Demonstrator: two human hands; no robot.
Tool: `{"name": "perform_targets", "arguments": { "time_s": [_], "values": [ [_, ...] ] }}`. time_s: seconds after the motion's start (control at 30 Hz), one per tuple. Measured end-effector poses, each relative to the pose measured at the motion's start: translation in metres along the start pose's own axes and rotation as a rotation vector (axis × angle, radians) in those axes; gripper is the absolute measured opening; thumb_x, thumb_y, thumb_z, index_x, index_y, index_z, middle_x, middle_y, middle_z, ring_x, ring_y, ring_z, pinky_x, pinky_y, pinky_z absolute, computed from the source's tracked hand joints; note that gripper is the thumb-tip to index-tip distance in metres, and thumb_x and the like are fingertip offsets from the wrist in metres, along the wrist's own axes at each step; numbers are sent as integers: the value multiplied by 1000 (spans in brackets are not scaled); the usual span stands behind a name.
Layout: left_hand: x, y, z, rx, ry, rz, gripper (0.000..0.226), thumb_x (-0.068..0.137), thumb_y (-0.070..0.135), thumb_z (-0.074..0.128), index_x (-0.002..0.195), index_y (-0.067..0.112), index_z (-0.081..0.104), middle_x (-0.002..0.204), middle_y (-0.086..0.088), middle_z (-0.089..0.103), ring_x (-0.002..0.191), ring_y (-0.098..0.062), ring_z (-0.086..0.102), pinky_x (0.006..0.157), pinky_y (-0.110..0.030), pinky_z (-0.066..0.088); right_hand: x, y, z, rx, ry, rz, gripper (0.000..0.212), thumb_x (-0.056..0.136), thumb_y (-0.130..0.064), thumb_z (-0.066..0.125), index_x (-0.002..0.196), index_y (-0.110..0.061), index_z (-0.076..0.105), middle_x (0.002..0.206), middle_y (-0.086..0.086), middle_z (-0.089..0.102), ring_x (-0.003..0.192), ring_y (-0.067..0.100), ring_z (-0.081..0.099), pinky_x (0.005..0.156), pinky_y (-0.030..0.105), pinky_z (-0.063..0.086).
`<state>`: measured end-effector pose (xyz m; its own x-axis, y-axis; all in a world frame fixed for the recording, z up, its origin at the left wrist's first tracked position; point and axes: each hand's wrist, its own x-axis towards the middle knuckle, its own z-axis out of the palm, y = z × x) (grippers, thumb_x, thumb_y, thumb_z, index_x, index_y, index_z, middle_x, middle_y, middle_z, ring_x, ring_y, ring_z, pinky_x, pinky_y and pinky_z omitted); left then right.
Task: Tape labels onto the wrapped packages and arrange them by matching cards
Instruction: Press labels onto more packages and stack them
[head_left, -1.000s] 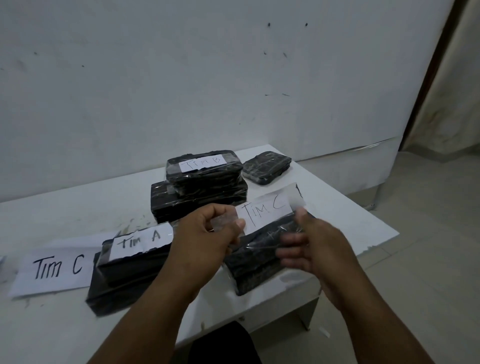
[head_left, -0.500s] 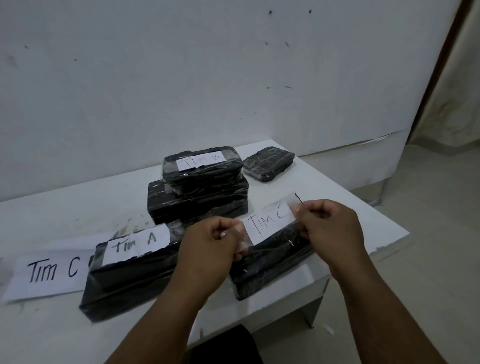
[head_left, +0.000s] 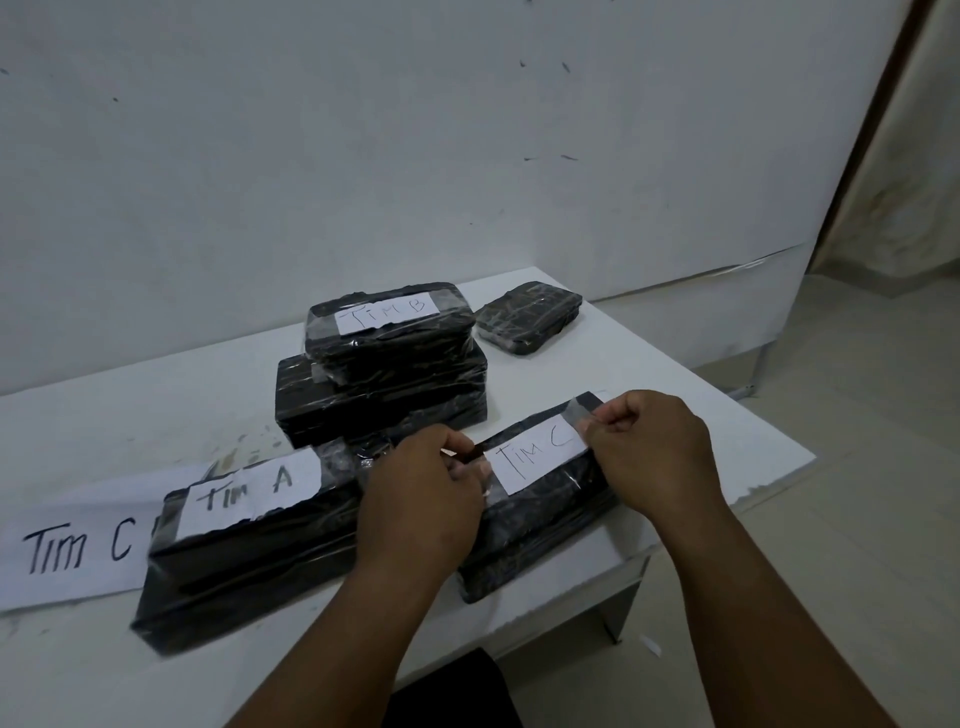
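A paper label reading "Tim C" (head_left: 535, 457), backed by a strip of clear tape, lies along the top of a black wrapped package (head_left: 540, 525) at the table's front right. My left hand (head_left: 421, 499) pinches the tape's left end. My right hand (head_left: 649, 452) pinches its right end. A long black package labelled "Tim A" (head_left: 244, 551) lies to the left. Behind stands a stack of two black packages, the top one labelled "Tim B" (head_left: 389, 325). A white card reading "Tim C" (head_left: 67, 551) lies at the far left, partly under the "Tim A" package.
A small unlabelled black package (head_left: 527, 322) sits at the table's back right corner. The white table (head_left: 727, 431) stands against a white wall; its right and front edges are close to my hands. Tiled floor lies to the right.
The "Tim C" label was held above the package and has come down onto its top. My right hand went from open beside the label to pinching its right end.
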<state>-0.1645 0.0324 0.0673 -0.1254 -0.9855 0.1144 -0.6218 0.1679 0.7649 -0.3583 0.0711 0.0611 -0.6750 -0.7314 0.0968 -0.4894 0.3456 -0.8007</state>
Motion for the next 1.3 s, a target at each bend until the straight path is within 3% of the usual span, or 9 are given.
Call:
{"name": "perform_targets", "arguments": {
  "time_s": [0.43, 0.7, 0.87, 0.93, 1.0, 1.07, 1.17, 1.23, 1.3],
  "values": [
    [-3, 1, 2, 37, -41, 13, 17, 89, 33, 76, 103, 32, 66, 77, 10, 68, 77, -9, 67, 77, -38, 59, -1, 4, 3, -39, 2, -15, 16, 88, -31, 77, 77, -26, 66, 80, -11, 70, 82, 12, 65, 72, 24, 43],
    [2, -1, 4, 31, -45, -23, 22, 86, 33, 77, 104, 33, 64, 76, 9, 68, 77, -11, 67, 78, -38, 59, -1, 4, 5, -53, 22, -18, 15, 86, -30, 78, 77, -26, 66, 80, -11, 69, 81, 10, 64, 62, 18, 38],
    [1, -7, 4, 138, 14, 74, 43, 82, 37, 82, 119, 34, 59, 115, 8, 51, 99, -12, 55, 83, -28, 46, -3, 6, -2, 38, 96, 3, 35, 74, -33, 91, 95, -21, 67, 89, -9, 65, 80, 7, 61, 59, 11, 34],
    [-1, -9, 4, 163, 54, 167, 44, 83, 25, 81, 122, 29, 61, 120, 6, 46, 101, -11, 52, 86, -26, 44, -3, 8, -4, 23, 139, -13, 44, 74, -33, 91, 107, -19, 66, 103, -4, 64, 92, 12, 60, 62, 8, 32],
    [-4, -8, 6, 204, 87, 367, 40, 84, 9, 71, 122, 21, 66, 124, 4, 51, 108, -15, 55, 93, -30, 47, -6, 11, -3, -38, 192, -114, 39, 83, -30, 83, 118, -21, 66, 118, 1, 63, 107, 19, 60, 72, 12, 39],
    [-8, -8, 12, 272, 21, 549, 41, 88, 15, 58, 128, 21, 65, 139, 1, 54, 127, -21, 51, 106, -39, 45, -15, 11, 2, -190, 182, -286, 37, 93, -41, 68, 129, -31, 63, 134, -1, 59, 121, 23, 53, 90, 34, 44],
    [-17, -9, 23, 440, -258, 617, 61, 99, 42, 36, 159, 30, 30, 170, 8, 17, 157, -15, 7, 126, -42, 15, -29, 10, 12, -469, -113, -429, 51, 99, -58, 25, 146, -49, 43, 160, -18, 37, 149, 13, 26, 115, 53, 16],
    [-19, -13, 28, 558, -343, 569, 71, 101, 54, 27, 164, 31, 3, 171, 11, -4, 156, -9, -15, 127, -39, -3, -35, 14, 17, -568, -247, -428, 67, 93, -63, -2, 153, -53, 27, 166, -25, 18, 156, 8, 2, 119, 58, -4],
    [-22, -12, 30, 611, -346, 521, 80, 99, 61, 24, 163, 25, -7, 171, 6, -14, 154, -9, -21, 126, -39, -9, -37, 19, 18, -620, -251, -430, 74, 89, -63, -11, 157, -51, 17, 168, -25, 9, 157, 8, -10, 119, 62, -11]
  ]
}}
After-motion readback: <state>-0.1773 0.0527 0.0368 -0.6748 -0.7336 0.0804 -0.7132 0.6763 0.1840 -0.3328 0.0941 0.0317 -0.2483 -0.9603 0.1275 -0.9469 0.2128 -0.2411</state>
